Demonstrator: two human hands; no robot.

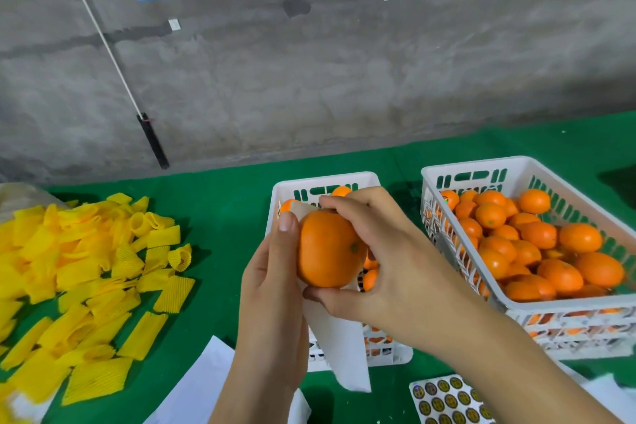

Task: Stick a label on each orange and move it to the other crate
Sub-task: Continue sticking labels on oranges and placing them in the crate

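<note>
Two white crates sat on the green table (220, 203): right crate (585, 311) heaped with roughly two dozen oranges, middle crate (347, 179) mostly hidden, count unclear. One orange (327, 249) was held above the middle crate, right hand (389, 265) curled over it, fingertips on top, thumb underneath. Left hand (275, 289) pinched a white backing strip (344, 348) against the orange, thumb upright.

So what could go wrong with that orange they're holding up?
The orange sits between the left hand and right hand above the crate; a loose grip could drop it onto the fruit below. The left hand also holds a paper strip, so its hold may be weaker.
</note>
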